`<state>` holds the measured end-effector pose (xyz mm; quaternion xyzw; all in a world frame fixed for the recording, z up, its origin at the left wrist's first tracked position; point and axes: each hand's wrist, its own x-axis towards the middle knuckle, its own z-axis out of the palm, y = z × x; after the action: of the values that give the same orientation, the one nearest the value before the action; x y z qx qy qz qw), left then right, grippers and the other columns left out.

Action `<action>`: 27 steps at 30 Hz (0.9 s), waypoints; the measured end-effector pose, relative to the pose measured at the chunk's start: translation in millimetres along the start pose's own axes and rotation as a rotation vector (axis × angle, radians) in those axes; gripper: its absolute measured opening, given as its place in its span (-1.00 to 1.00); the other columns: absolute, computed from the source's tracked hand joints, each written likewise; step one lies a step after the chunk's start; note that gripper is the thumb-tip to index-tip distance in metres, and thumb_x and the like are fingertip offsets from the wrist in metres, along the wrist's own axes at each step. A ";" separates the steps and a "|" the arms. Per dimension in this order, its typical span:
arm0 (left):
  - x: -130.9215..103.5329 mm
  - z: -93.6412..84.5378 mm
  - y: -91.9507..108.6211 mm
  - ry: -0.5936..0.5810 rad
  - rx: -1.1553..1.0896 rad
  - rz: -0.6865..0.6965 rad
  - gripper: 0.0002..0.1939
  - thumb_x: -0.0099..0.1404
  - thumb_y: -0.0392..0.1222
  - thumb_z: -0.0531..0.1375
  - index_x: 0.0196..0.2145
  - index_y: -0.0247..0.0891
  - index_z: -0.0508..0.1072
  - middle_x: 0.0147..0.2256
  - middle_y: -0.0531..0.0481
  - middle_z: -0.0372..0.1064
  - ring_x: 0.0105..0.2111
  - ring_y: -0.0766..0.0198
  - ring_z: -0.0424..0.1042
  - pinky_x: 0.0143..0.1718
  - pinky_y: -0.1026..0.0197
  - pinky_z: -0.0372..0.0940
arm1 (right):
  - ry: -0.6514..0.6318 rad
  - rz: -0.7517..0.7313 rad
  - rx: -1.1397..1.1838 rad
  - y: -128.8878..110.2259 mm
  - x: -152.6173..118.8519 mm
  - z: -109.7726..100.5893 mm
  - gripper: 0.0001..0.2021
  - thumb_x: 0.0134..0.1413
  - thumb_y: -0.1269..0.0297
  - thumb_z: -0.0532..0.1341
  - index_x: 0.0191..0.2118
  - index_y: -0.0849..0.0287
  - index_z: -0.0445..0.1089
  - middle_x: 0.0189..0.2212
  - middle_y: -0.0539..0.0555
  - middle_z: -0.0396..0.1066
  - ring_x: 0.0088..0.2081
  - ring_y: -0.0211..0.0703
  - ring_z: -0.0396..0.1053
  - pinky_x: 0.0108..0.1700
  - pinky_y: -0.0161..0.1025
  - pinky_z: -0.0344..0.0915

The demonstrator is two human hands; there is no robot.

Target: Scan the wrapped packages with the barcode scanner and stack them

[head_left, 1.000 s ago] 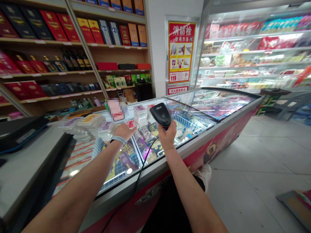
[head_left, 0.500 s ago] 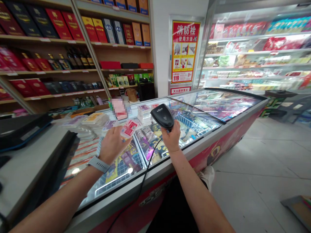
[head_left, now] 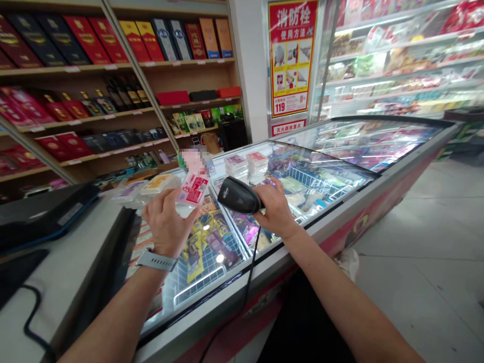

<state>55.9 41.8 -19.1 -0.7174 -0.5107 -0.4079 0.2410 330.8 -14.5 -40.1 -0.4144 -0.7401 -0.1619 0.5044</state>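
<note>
My left hand (head_left: 168,219), with a watch on its wrist, grips a small clear plastic pack with a pink-and-red label (head_left: 194,188), tilted up above the freezer glass. A black barcode scanner (head_left: 239,195) is in my right hand (head_left: 276,209), its head turned left toward the labelled pack. The scanner and the pack are a short way apart. From the scanner a black cable (head_left: 251,277) runs down over the freezer's front edge. Beyond the scanner, clear packs with purple labels (head_left: 236,166) and red labels (head_left: 257,164) stand stacked on the glass.
The chest freezer (head_left: 302,252) has a glass top over baskets of packaged goods. More clear packs (head_left: 161,184) are piled at left, near a counter (head_left: 56,257) with a black device (head_left: 49,212). Shelves of boxes (head_left: 132,85) and a refrigerated display (head_left: 401,65) stand behind.
My right hand has turned the scanner so its head points left at the pack. My left hand has tilted the pack's label upright toward me. The view has shifted.
</note>
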 end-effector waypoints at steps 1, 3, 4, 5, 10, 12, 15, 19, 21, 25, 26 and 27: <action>0.0 -1.1 -0.1 0.007 0.000 0.000 -0.41 0.20 0.09 0.27 0.13 -0.16 0.33 0.10 -0.20 0.37 0.13 -0.11 0.31 0.19 -0.11 0.09 | -0.012 0.004 0.001 -0.6 0.2 -0.2 -0.75 0.15 0.20 0.16 -0.06 0.13 0.31 -0.20 0.10 0.48 -0.12 -0.01 0.42 0.31 0.13 -0.05; 0.1 -3.4 0.3 0.011 -0.002 0.003 -0.42 0.20 0.07 0.28 0.13 -0.15 0.33 0.11 -0.19 0.36 0.13 -0.12 0.31 0.19 -0.13 0.10 | -0.030 0.017 0.004 -1.2 0.5 -0.7 -0.76 0.14 0.22 0.16 -0.07 0.12 0.31 -0.19 0.09 0.48 -0.11 -0.01 0.42 0.31 0.13 -0.05; 0.1 -4.4 0.7 0.010 -0.004 0.006 -0.42 0.20 0.07 0.28 0.14 -0.14 0.32 0.11 -0.19 0.36 0.13 -0.12 0.31 0.19 -0.13 0.11 | -0.037 0.023 0.005 -1.4 0.6 -0.9 -0.76 0.14 0.23 0.16 -0.07 0.11 0.31 -0.19 0.09 0.49 -0.11 -0.01 0.42 0.31 0.13 -0.05; 0.2 -5.3 1.1 0.009 -0.005 0.010 -0.41 0.20 0.07 0.27 0.14 -0.14 0.32 0.11 -0.20 0.36 0.13 -0.12 0.31 0.18 -0.13 0.12 | -0.042 0.026 0.006 -1.5 0.6 -1.0 -0.76 0.13 0.24 0.16 -0.08 0.11 0.31 -0.19 0.09 0.49 -0.11 0.00 0.42 0.31 0.13 -0.05; -0.2 -7.0 2.8 0.015 -0.011 0.010 -0.41 0.22 0.13 0.25 0.13 -0.17 0.33 0.11 -0.21 0.36 0.14 -0.12 0.32 0.18 -0.13 0.12 | -0.052 0.020 0.004 -1.4 -0.1 -0.6 -0.77 0.14 0.25 0.16 -0.07 0.13 0.31 -0.20 0.09 0.49 -0.12 -0.01 0.42 0.33 0.13 -0.08; -0.4 -7.1 3.0 0.014 -0.015 -0.001 -0.40 0.21 0.13 0.26 0.13 -0.16 0.33 0.12 -0.21 0.35 0.14 -0.13 0.31 0.19 -0.15 0.11 | -0.053 0.026 0.000 -1.2 -0.5 -0.1 -0.77 0.16 0.22 0.16 -0.07 0.13 0.32 -0.19 0.09 0.49 -0.12 -0.01 0.42 0.34 0.14 -0.11; -0.2 -7.5 3.1 0.010 -0.026 -0.014 -0.39 0.20 0.12 0.27 0.14 -0.16 0.32 0.12 -0.23 0.35 0.15 -0.15 0.30 0.20 -0.17 0.10 | -0.059 0.029 -0.005 -0.7 -0.9 0.5 -0.77 0.18 0.20 0.15 -0.06 0.12 0.32 -0.19 0.10 0.49 -0.12 0.01 0.42 0.34 0.15 -0.12; 1.0 -8.3 2.5 0.000 -0.037 -0.025 -0.40 0.20 0.10 0.27 0.14 -0.17 0.32 0.11 -0.24 0.35 0.15 -0.15 0.29 0.20 -0.19 0.10 | -0.062 0.029 -0.001 0.2 -1.5 0.9 -0.76 0.18 0.20 0.17 -0.06 0.12 0.32 -0.19 0.09 0.48 -0.11 0.01 0.41 0.34 0.15 -0.13; 1.5 -8.3 1.6 -0.006 -0.041 -0.025 -0.40 0.20 0.08 0.27 0.14 -0.18 0.31 0.12 -0.25 0.34 0.15 -0.15 0.28 0.20 -0.21 0.09 | -0.059 0.026 0.005 0.3 -1.6 0.9 -0.76 0.18 0.19 0.18 -0.06 0.13 0.32 -0.19 0.09 0.48 -0.11 0.01 0.41 0.34 0.15 -0.13; 1.6 -7.6 -0.4 -0.007 -0.017 -0.017 -0.41 0.22 0.09 0.25 0.14 -0.19 0.31 0.11 -0.25 0.34 0.15 -0.14 0.28 0.21 -0.20 0.09 | -0.067 0.031 0.009 -0.1 -1.0 0.4 -0.77 0.20 0.17 0.16 -0.07 0.13 0.33 -0.20 0.10 0.47 -0.12 0.02 0.40 0.34 0.16 -0.13; 1.5 -7.4 -0.8 -0.007 -0.004 -0.017 -0.42 0.23 0.09 0.25 0.14 -0.18 0.31 0.11 -0.24 0.35 0.15 -0.14 0.29 0.20 -0.18 0.10 | -0.068 0.033 0.010 -0.1 -0.8 0.4 -0.76 0.20 0.16 0.15 -0.07 0.13 0.33 -0.21 0.10 0.47 -0.12 0.02 0.40 0.33 0.16 -0.13; 1.5 -7.1 -1.0 -0.005 0.007 -0.016 -0.42 0.23 0.10 0.24 0.13 -0.17 0.31 0.11 -0.23 0.35 0.14 -0.13 0.30 0.20 -0.16 0.11 | -0.069 0.033 0.011 -0.1 -0.8 0.4 -0.76 0.21 0.16 0.14 -0.07 0.13 0.33 -0.20 0.10 0.47 -0.12 0.02 0.40 0.33 0.16 -0.13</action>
<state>52.8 37.5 -14.1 -0.7134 -0.5185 -0.4063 0.2391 330.6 -14.6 -41.0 -0.4293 -0.7510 -0.1352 0.4832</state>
